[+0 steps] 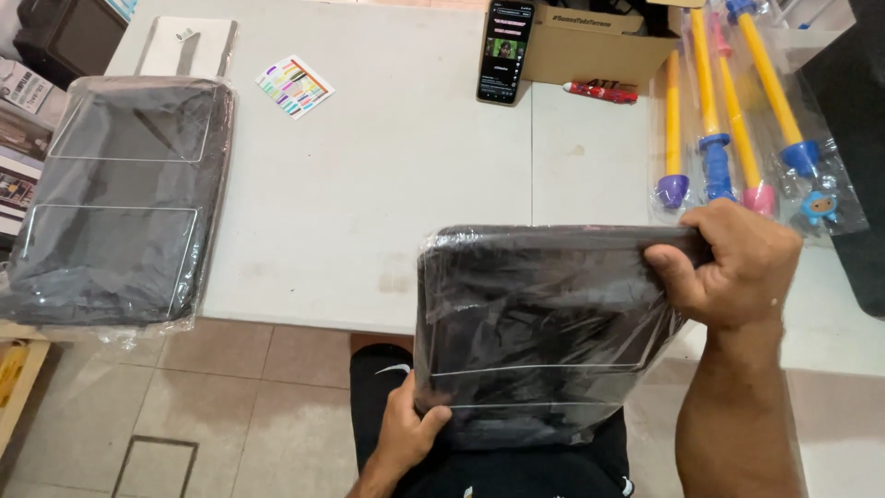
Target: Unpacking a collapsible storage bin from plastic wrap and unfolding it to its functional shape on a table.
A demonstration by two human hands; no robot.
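Note:
A black padded case wrapped in clear plastic (544,323) is held upright over my lap, at the near edge of the white table (387,184). My right hand (737,263) grips its top right corner, thumb on the front face. My left hand (406,433) grips its lower left corner, fingers curled around the plastic. Both hands are closed on the case.
A stack of similar black wrapped cases (115,198) lies at the table's left end. A phone (505,51) leans on a cardboard box (599,46) at the back. Bagged yellow-handled toys (737,120) lie at the right. A colourful card (293,86) and a red marker (601,90) lie nearby.

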